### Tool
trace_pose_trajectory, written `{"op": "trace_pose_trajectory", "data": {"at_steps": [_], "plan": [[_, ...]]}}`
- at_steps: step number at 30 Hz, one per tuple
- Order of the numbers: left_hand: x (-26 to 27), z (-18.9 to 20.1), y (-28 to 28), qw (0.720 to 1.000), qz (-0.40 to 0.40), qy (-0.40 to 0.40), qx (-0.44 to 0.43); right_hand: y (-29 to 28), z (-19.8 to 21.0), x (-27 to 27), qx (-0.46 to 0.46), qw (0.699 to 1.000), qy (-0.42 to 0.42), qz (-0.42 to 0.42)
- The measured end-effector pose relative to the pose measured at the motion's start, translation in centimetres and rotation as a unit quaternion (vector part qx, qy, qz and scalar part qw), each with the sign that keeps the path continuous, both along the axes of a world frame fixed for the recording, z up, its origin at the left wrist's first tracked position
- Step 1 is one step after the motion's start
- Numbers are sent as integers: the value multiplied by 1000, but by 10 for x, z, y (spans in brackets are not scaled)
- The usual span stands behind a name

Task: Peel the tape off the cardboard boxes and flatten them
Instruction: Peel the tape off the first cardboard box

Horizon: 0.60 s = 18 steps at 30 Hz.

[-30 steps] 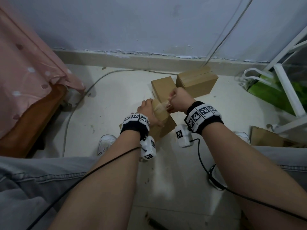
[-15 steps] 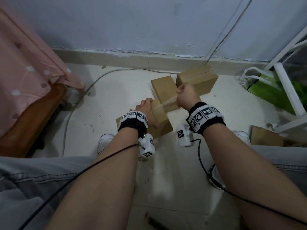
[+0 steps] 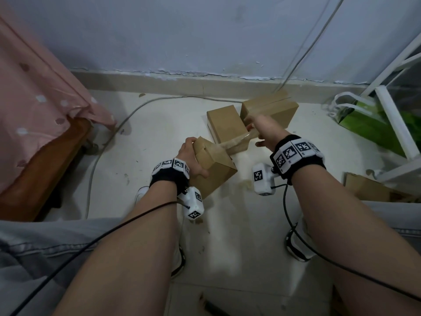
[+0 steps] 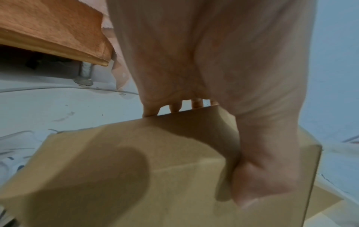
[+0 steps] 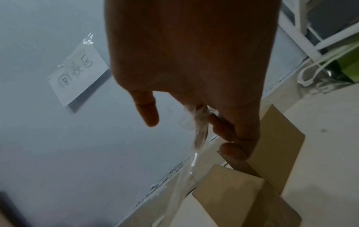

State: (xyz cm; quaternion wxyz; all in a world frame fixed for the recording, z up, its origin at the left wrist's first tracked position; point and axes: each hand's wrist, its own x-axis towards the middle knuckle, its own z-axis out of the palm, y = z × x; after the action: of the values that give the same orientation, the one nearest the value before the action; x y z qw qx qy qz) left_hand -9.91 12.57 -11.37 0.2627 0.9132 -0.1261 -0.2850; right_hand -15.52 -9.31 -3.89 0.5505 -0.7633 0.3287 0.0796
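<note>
Head view: the right hand (image 3: 264, 131) has pulled the clear tape strip (image 3: 230, 144) further from the brown cardboard box (image 3: 214, 169) than before (stretched now).

Left wrist: the left hand (image 4: 223, 73) grasps that box (image 4: 155, 176).

Right wrist: fingers (image 5: 223, 127) pinch the tape (image 5: 200, 132).

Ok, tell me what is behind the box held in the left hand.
Behind the held box two more cardboard boxes lie on the floor: one just beyond it, one nearer the wall. The stretched tape and the right hand cover parts of them.
</note>
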Motion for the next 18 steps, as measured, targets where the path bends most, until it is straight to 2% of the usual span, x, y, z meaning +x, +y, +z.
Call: {"op": "trace_pose_trajectory", "data": {"at_steps": [2, 5, 8, 10, 13, 16, 18], "plan": [[1, 2, 0, 1000, 8, 14, -12, -2, 0, -2, -5, 1000, 1, 19], [-1, 7, 1, 999, 26, 25, -31, -5, -5, -1, -136, 983, 46, 112], [-4, 12, 0, 998, 20, 38, -40, -3, -10, -4, -187, 974, 45, 120], [-5, 12, -3, 998, 14, 45, -40, -2, -14, -7, -144, 984, 29, 100], [-7, 10, -3, 997, 17, 60, -45, 0, -15, -7, -6, 999, -10, 37], [-11, 8, -5, 997, 12, 68, -46, 3, -12, -5, 117, 992, -51, -26], [-10, 4, -4, 996, 25, 68, -52, 4, -8, -3, 165, 982, -60, -74]]}}
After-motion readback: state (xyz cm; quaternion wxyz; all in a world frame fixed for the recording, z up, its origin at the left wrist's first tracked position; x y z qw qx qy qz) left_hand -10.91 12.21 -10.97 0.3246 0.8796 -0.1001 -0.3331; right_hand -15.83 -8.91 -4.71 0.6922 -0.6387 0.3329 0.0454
